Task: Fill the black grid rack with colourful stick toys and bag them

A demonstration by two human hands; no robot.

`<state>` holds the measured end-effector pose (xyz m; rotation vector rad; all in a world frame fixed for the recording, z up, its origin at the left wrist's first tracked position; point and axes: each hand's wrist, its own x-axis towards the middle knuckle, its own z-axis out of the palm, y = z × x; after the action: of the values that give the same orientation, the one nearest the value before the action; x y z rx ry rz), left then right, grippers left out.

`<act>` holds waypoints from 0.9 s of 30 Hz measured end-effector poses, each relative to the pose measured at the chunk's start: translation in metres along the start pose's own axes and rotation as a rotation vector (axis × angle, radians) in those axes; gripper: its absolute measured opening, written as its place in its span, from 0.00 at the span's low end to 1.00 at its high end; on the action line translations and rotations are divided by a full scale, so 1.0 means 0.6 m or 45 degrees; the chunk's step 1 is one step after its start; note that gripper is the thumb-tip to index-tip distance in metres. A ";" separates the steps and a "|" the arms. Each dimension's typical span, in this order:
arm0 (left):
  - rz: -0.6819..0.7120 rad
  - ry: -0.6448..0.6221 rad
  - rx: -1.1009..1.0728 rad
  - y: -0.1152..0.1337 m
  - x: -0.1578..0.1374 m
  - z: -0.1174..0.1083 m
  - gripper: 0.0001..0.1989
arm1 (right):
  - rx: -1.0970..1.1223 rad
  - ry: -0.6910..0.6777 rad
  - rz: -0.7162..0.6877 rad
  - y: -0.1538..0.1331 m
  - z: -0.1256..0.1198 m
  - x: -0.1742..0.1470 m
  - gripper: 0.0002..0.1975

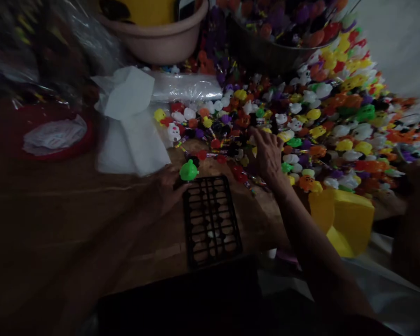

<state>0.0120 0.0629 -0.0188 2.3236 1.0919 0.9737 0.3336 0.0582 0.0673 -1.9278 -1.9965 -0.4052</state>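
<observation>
Before a bowl (262, 52) of toys (303, 14), the left hand (171, 190) pinches a green toy (188, 171), the right hand's (268, 153) grip unclear.

1. Watching remotely, I see a brown bench (70, 196), bare across its near left.
2. I make out a black grid tray (213, 219) lying on it.
3. White sheets (135, 126) lie beyond, left of centre.
4. Small coloured toys (301, 123) heap the right side.
5. Far left, a red dish (88, 135).

"What's at 11 o'clock?"
"A pinkish basin (157, 46)."
"Around 9?"
"A red dish (24, 116) with a white bundle (56, 135) in it."
"And at 4?"
"Folded yellow sheeting (353, 219). A pale wall (409, 46) stands at 2."
</observation>
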 end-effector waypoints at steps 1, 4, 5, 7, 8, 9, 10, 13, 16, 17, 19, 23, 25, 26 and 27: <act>0.014 0.008 0.068 -0.001 0.001 0.000 0.08 | -0.021 -0.045 -0.024 -0.009 0.006 0.008 0.23; 0.049 0.069 0.206 -0.002 0.002 0.002 0.09 | 0.018 0.012 -0.001 -0.038 -0.007 0.005 0.21; 0.066 0.094 0.210 -0.002 0.002 0.002 0.10 | 0.058 0.068 0.025 -0.044 -0.019 -0.002 0.21; 0.097 0.121 0.178 -0.004 0.002 0.002 0.10 | 0.152 0.178 0.087 -0.043 -0.045 -0.019 0.20; 0.108 0.108 0.148 -0.005 0.003 0.002 0.11 | 0.191 0.222 0.132 -0.038 -0.057 -0.026 0.19; 0.111 0.074 0.115 -0.006 0.003 0.001 0.11 | 0.222 0.256 0.189 -0.032 -0.066 -0.032 0.17; 0.106 0.029 0.084 -0.007 0.003 0.000 0.12 | 0.249 0.275 0.255 -0.026 -0.073 -0.035 0.17; 0.063 -0.058 0.037 -0.013 0.005 0.001 0.12 | 0.367 0.203 0.348 -0.026 -0.075 -0.020 0.17; 0.042 -0.045 0.013 -0.016 0.007 0.004 0.13 | 0.479 -0.047 0.155 -0.060 -0.058 0.016 0.14; 0.042 -0.035 0.005 -0.016 0.007 0.006 0.13 | 0.472 -0.136 0.076 -0.074 -0.052 0.026 0.15; 0.044 -0.021 0.000 -0.015 0.008 0.006 0.13 | 0.416 -0.244 -0.016 -0.100 -0.046 0.032 0.20; 0.073 -0.050 0.004 -0.011 0.010 0.004 0.09 | 0.177 -0.100 0.195 -0.123 -0.052 -0.027 0.13; 0.070 -0.058 0.025 -0.009 0.012 0.003 0.07 | 0.056 -0.082 0.288 -0.129 -0.055 -0.075 0.12; 0.060 -0.051 0.047 -0.009 0.013 0.002 0.07 | 0.066 -0.096 0.254 -0.134 -0.056 -0.100 0.13; 0.048 -0.041 0.072 -0.008 0.013 0.001 0.07 | 0.108 -0.099 0.206 -0.141 -0.055 -0.123 0.14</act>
<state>0.0138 0.0720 -0.0186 2.4048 1.0803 0.9267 0.2525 -0.0262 0.0678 -2.0618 -1.8539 -0.2042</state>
